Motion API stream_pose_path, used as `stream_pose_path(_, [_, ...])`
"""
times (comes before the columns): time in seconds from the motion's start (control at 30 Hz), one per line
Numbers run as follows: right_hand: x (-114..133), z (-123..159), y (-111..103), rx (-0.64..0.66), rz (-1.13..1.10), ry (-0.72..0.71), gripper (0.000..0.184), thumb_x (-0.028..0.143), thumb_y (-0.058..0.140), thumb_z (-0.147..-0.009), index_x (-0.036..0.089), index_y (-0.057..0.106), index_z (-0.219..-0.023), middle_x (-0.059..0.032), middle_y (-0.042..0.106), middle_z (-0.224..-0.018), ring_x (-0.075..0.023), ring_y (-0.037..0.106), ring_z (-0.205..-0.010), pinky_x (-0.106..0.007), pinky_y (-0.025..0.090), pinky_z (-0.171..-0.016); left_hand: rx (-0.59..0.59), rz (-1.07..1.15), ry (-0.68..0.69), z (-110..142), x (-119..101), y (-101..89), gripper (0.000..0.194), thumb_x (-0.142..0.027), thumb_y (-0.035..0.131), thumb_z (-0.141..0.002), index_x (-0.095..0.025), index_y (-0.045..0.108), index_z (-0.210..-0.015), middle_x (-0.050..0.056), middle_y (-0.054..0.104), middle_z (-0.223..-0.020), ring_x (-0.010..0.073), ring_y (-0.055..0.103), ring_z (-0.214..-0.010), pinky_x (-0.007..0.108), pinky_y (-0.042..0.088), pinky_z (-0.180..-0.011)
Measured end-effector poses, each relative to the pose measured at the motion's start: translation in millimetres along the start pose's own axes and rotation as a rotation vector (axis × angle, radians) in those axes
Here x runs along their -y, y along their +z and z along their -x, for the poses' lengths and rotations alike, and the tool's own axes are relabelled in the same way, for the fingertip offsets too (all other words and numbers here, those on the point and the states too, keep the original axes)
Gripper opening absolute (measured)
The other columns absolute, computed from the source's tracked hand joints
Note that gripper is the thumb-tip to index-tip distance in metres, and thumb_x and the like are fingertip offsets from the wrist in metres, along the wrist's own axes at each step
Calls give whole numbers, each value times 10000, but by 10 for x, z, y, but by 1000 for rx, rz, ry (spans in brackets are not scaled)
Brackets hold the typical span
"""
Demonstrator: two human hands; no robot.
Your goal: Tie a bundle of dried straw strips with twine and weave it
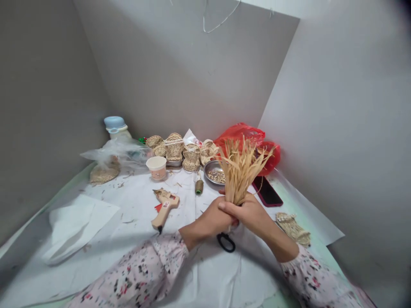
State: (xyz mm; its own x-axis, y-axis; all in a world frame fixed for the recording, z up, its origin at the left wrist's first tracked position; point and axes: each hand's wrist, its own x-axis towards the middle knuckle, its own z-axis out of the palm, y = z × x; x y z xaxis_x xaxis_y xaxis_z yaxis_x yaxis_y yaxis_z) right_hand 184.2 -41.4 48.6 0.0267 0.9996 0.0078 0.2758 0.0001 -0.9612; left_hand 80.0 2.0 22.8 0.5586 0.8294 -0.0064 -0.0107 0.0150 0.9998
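Both of my hands grip a bundle of dried straw strips (240,171) at its lower end, its loose tips fanning upward. My left hand (213,218) wraps the bundle from the left, and my right hand (247,211) closes over it from the right. Just below my hands lie black-handled scissors (226,242) on the white table covering (205,267). A hot glue gun (165,207) lies to the left of my hands, and a small spool of twine (199,187) stands beyond them. Part of the bundle's lower end is hidden inside my fingers.
Several woven straw pieces (175,147) stand at the back beside a metal bowl (214,172) and a paper cup (156,167). A red plastic bag (240,135), a phone (267,191), a woven piece (292,229) and a white sheet (77,226) lie around. Grey walls enclose three sides.
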Motion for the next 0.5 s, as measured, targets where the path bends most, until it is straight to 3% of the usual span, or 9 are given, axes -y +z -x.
stream_pose_path(0.1, [8, 70, -39, -11, -70, 137, 383, 418, 633, -782, 127, 660, -1030, -1, 625, -573, -136, 510, -366, -257, 413, -375, 116, -10, -68, 169, -39, 114, 102, -92, 533, -634, -149, 559, -553, -42, 488, -408, 110, 481, -406, 204, 371, -419])
stream_pose_path(0.17, [-33, 114, -122, -62, -128, 120, 352, 418, 633, -789, 119, 684, -967, -48, 676, -685, -167, 608, -527, -270, 481, -493, 228, 31, -123, 288, -45, 139, 34, -146, 602, -630, -139, 597, -663, -9, 588, -550, 139, 560, -533, 232, 438, -520])
stream_pose_path(0.2, [-62, 136, -180, -110, -160, 88, 346, 428, 639, -788, 117, 693, -929, -79, 700, -778, -190, 644, -644, -283, 505, -578, 276, 33, -119, 334, -50, 127, 145, -204, 660, -634, -139, 619, -756, 5, 626, -650, 153, 583, -614, 247, 455, -578])
stream_pose_path(0.27, [-140, 181, -300, -230, -196, 8, 356, 456, 647, -785, 123, 693, -906, -116, 710, -940, -235, 656, -845, -323, 509, -733, 188, -60, -100, 393, -67, 62, 316, -275, 735, -601, -144, 621, -865, 40, 661, -805, 193, 604, -761, 288, 469, -693])
stream_pose_path(0.33, [-248, 233, -379, -338, -137, -57, 360, 471, 650, -786, 150, 679, -945, -114, 707, -1007, -260, 643, -938, -366, 484, -824, -1, -162, -70, 412, -96, -33, 375, -299, 734, -618, -144, 606, -936, 84, 658, -946, 226, 592, -905, 328, 446, -813])
stream_pose_path(0.4, [-379, 282, -391, -384, -3, -71, 333, 458, 658, -785, 170, 676, -953, -104, 709, -1022, -268, 632, -984, -390, 448, -889, -123, -164, -48, 412, -133, -124, 295, -291, 672, -684, -145, 584, -925, 85, 644, -934, 211, 587, -888, 325, 438, -813])
stream_pose_path(0.5, [-517, 321, -359, -383, 99, -23, 319, 463, 626, -801, 163, 666, -904, -117, 718, -984, -281, 643, -963, -400, 446, -880, -216, -124, -10, 423, -179, -211, 166, -268, 602, -739, -161, 550, -855, 27, 593, -794, 162, 552, -745, 280, 432, -714])
